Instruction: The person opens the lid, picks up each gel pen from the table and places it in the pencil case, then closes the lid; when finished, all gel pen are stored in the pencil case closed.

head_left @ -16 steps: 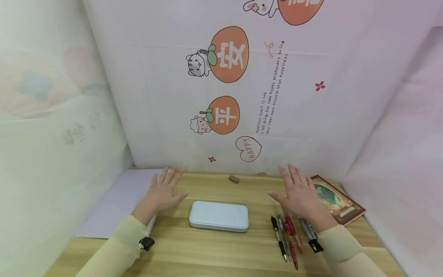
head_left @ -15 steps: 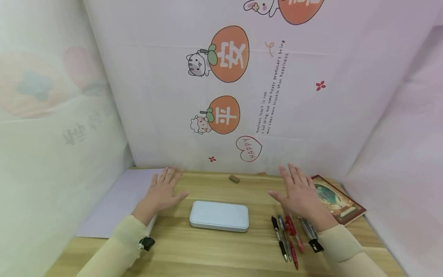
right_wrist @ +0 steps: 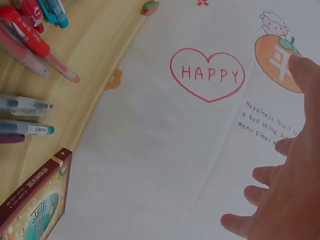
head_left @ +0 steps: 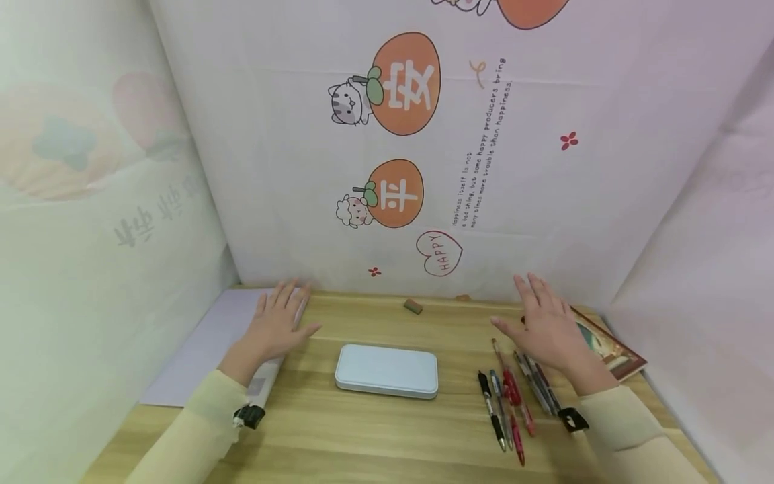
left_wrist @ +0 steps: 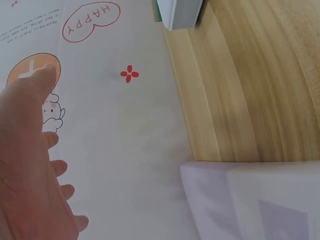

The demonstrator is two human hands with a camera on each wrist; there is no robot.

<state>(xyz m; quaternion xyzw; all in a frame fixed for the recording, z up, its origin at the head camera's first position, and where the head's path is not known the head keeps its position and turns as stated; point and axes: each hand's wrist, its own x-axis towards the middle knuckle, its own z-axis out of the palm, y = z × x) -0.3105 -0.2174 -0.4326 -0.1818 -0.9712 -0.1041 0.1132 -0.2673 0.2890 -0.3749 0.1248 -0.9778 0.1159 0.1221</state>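
Note:
My left hand point(head_left: 272, 329), fingers spread, hovers over the right part of a lavender-white flat package point(head_left: 205, 343) at the table's left. My right hand point(head_left: 547, 329), also with straight, spread fingers, is over the inner edge of a dark-red-bordered book point(head_left: 617, 353), partly covering it. Neither hand holds anything. Between them lies a white rounded rectangular case point(head_left: 387, 371), closed. Just left of my right forearm are several pens: a black one point(head_left: 492, 410), red ones point(head_left: 512, 390) and grey ones point(head_left: 535, 383).
A small green-and-brown block point(head_left: 414, 306) lies near the table's back edge. White printed cloth point(head_left: 302, 181) rises behind the wooden table point(head_left: 363, 437), with pale cloth walls on both sides. Black straps cross both wrists.
My right hand has shifted right, uncovering more of the pens and covering more of the book. My left hand has moved slightly left. The head view has tilted a little.

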